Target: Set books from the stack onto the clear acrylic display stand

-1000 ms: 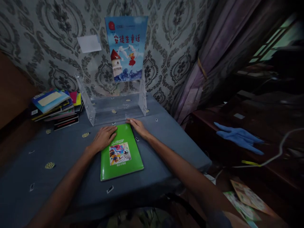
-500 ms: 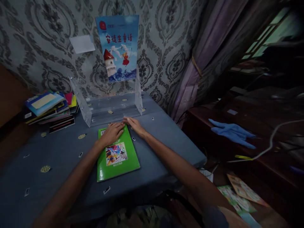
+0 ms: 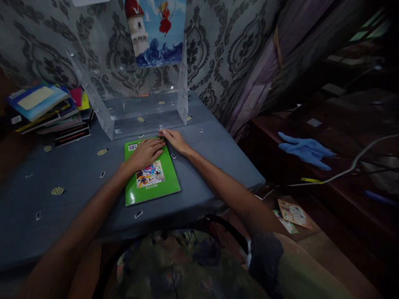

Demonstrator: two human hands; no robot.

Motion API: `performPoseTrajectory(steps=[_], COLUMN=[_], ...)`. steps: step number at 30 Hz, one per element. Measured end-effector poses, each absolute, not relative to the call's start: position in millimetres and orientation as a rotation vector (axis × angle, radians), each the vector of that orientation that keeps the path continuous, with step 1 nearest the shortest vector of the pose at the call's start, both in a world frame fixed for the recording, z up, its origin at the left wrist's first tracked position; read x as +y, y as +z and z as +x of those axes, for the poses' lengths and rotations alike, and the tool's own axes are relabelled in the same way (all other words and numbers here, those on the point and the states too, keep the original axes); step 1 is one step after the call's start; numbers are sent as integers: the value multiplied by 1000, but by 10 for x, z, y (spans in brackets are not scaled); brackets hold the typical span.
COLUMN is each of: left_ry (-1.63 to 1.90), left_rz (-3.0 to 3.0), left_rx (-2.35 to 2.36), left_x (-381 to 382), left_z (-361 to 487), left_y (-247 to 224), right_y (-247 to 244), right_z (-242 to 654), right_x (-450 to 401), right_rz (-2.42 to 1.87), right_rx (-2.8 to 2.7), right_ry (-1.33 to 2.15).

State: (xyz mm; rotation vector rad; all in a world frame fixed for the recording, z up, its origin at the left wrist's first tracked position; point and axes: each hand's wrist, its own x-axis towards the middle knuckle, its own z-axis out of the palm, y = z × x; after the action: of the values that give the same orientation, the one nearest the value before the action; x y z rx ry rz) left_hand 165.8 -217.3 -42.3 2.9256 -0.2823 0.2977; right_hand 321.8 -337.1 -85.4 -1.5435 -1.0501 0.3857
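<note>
and here on the table (image 3: pixel 218 153), the green paperback (image 3: pixel 152 192) lies flat, barcode at its far left corner, long axis running away from the person, its far short edge facing the clear acrylic stand (image 3: pixel 149 124). that's the line to watch: book this side, stand just beyond, a narrow strip of cloth between. the left hand (image 3: pixel 145 154) is spread palm-down across the upper half of the cover; the right hand (image 3: pixel 175 140) comes in from the right, fingers at the far right corner. the hands are close together there, the right nearer that corner, though whether it pinches the cover or merely touches it, i can't tell. up behind, a blue illustrated book (image 3: pixel 158 47) stands upright above the ledge, and over to the left sits a messy stack of books (image 3: pixel 40 104).
</note>
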Motion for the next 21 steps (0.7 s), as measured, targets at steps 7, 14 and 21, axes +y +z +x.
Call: performPoseTrajectory(steps=[7,14,21], left_ry=[178,95,138], left_rz=[2814,2774,2821], left_rx=[-456,-563,-588], left_x=[-2507,-2925,-2996], left_z=[1243,765,685], left_y=[-362,-323,-332], right_y=[-803,-780,-748], right_z=[3166,3112,3075], right_x=[-3409,-3442,-3495], right_rz=[-1590,-1648,-1701], right_rx=[-1120,-1204,-1264], right_ry=[296,222,186])
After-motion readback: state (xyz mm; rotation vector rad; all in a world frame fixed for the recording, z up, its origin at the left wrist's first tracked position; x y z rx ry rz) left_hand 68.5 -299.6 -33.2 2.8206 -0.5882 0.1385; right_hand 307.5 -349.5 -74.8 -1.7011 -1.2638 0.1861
